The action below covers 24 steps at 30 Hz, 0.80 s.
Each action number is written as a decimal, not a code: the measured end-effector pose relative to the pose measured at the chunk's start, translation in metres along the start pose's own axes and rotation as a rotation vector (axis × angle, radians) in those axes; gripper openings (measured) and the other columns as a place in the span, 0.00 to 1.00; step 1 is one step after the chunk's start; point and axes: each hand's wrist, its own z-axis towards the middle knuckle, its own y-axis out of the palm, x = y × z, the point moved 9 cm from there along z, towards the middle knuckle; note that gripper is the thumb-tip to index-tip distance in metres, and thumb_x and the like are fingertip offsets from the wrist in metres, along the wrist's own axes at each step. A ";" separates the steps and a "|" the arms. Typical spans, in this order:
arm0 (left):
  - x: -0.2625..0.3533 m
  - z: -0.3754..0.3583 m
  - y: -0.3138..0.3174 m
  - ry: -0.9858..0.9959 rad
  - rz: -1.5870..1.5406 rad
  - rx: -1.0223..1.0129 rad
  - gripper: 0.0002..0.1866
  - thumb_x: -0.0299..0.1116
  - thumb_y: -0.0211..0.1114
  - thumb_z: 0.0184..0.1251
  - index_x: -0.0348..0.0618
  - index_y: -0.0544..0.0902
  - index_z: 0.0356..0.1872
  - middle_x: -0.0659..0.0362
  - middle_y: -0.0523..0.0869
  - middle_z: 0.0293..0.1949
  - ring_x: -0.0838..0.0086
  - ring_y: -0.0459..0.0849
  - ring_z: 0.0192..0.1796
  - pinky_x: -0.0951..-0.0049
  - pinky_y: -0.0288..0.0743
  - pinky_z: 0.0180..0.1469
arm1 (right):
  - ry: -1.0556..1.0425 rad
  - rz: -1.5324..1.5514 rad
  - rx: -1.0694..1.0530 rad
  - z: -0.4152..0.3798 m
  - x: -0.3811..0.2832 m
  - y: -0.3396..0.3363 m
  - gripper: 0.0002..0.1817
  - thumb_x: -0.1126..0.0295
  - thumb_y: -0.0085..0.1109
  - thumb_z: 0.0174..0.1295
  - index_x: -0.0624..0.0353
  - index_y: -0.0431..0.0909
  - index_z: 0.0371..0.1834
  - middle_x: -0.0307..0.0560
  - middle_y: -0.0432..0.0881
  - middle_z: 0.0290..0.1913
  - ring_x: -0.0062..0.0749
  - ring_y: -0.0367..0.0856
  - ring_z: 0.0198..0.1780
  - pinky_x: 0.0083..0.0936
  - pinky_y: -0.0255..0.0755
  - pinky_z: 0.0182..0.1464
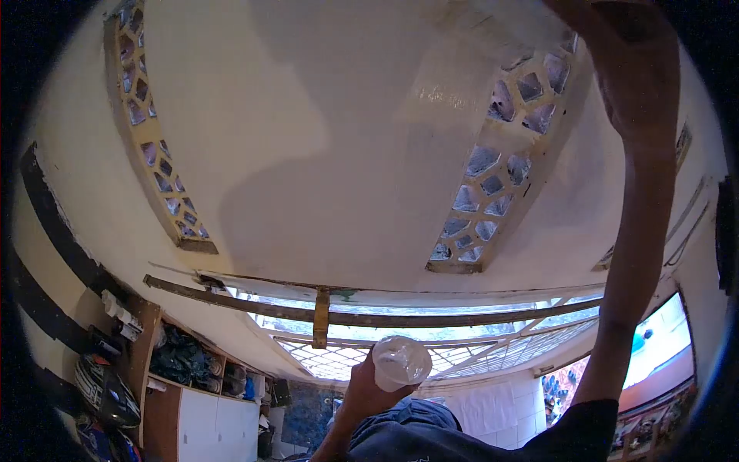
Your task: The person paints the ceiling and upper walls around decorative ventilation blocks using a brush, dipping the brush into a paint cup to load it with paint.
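Observation:
My left hand (369, 396) is closed around a round, translucent whitish plastic container (402, 363), low in the middle of the view. The container's open rim faces up toward the camera, and what it holds is hard to make out. My right arm stretches up the right side. At its end my right hand (612, 61) is raised near the pale wall (346, 100), beside a lattice strip (493, 181). Its fingers are cut off by the top edge, so whatever they hold or touch is hidden.
Another lattice strip (158, 154) runs down the left. A long wooden bar (431, 319) crosses below the wall, above a barred window (462, 358). At lower left are a shelf unit (188, 423) and a helmet (104, 391). A bright screen (658, 346) stands at right.

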 end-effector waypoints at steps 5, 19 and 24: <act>0.004 -0.001 -0.002 0.002 0.029 -0.016 0.39 0.43 0.76 0.42 0.35 0.67 0.54 0.45 0.80 0.47 0.57 0.81 0.49 0.59 0.75 0.52 | 0.370 0.409 -0.063 -0.022 -0.015 0.028 0.16 0.64 0.62 0.56 0.62 0.72 0.42 0.52 0.80 0.37 0.36 0.82 0.41 0.32 0.78 0.43; -0.015 -0.010 -0.016 0.002 0.040 0.111 0.40 0.46 0.76 0.41 0.35 0.68 0.53 0.45 0.81 0.45 0.56 0.82 0.47 0.61 0.76 0.49 | 1.170 1.029 0.070 -0.196 -0.040 0.189 0.05 0.73 0.53 0.58 0.61 0.68 0.28 0.43 0.72 0.28 0.23 0.69 0.29 0.21 0.64 0.30; -0.003 -0.007 -0.011 -0.002 0.065 0.022 0.40 0.48 0.77 0.40 0.36 0.70 0.52 0.48 0.81 0.44 0.63 0.82 0.47 0.65 0.77 0.50 | 1.126 0.421 0.295 -0.171 -0.010 0.148 0.16 0.70 0.53 0.62 0.58 0.69 0.15 0.33 0.64 0.12 0.18 0.61 0.14 0.20 0.56 0.18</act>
